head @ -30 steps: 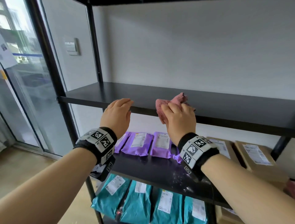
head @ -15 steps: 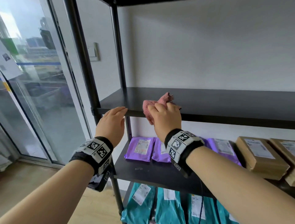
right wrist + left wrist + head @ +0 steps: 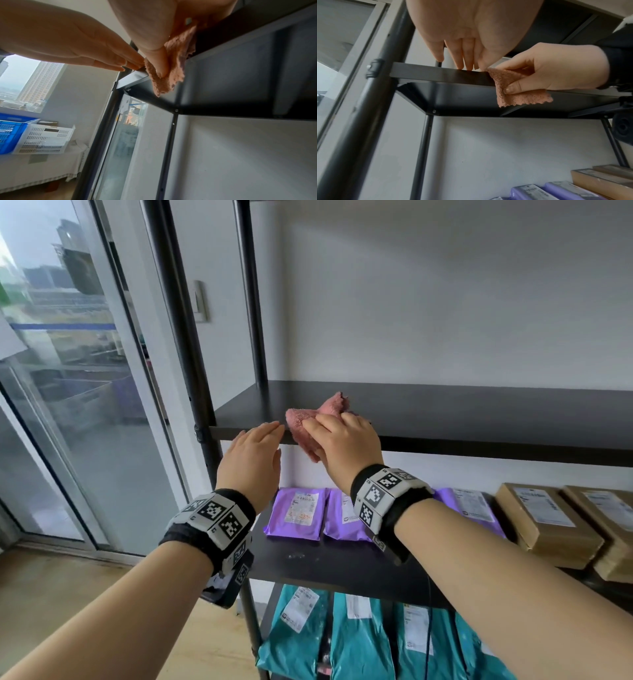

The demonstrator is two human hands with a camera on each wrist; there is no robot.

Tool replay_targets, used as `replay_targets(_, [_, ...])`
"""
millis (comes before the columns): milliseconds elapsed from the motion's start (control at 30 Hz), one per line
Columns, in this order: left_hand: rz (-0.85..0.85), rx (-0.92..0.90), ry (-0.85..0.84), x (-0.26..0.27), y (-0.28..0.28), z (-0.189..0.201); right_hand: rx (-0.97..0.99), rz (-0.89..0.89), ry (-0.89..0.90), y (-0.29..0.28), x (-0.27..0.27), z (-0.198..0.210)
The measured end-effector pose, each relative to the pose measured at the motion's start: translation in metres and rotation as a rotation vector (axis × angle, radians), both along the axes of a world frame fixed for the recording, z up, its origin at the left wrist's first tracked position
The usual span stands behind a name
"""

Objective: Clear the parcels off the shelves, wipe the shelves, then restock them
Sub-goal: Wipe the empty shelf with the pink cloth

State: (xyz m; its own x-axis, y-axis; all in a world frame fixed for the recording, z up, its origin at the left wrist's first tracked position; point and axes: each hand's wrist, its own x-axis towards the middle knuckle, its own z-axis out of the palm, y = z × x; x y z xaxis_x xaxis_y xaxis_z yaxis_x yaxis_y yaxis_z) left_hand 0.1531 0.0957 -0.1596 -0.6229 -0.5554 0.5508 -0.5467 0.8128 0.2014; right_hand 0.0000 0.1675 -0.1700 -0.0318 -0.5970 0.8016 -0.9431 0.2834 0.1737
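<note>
R hand (image 3: 346, 440) pinches pink cloth (image 3: 310, 419) at front lip of upper shelf (image 3: 479, 419) – thumb under the lip against the cloth's hanging corner, fingers curled over the top (left wrist view shows the thumb pad flat on the fabric). Cloth sits near the shelf's L end, at approx 9 o'clock from shelf centre, draped over the edge, part on top, part below.

L hand (image 3: 251, 463) holds nothing; fingers straight and pressed together, tips touching the lip just at 9 o'clock of the cloth.

Handling, judged: cloth is soft, light, limp terry – bunches and folds, won't slide by itself; needs a flat palm on top to wipe, pinch only for the edge. Shelf looks like stiff metal, smooth, so low drag.

Parcels: purple mailers (image 3: 296, 513) and brown boxes (image 3: 548, 522) on the shelf below, teal mailers (image 3: 356, 642) lower still (mailers prob. slippery, floppy; grip by the edges).
</note>
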Motion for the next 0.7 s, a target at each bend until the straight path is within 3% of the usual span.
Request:
replay_targets(367, [-0.123, -0.036, -0.033, -0.088, 0.086, 0.008, 0.038, -0.038, -0.008, 0.126, -0.099, -0.002])
replay_targets(700, [-0.213, -0.052, -0.022, -0.202, 0.209, 0.008, 0.057, -0.131, -0.051, 0.274, -0.21, -0.001])
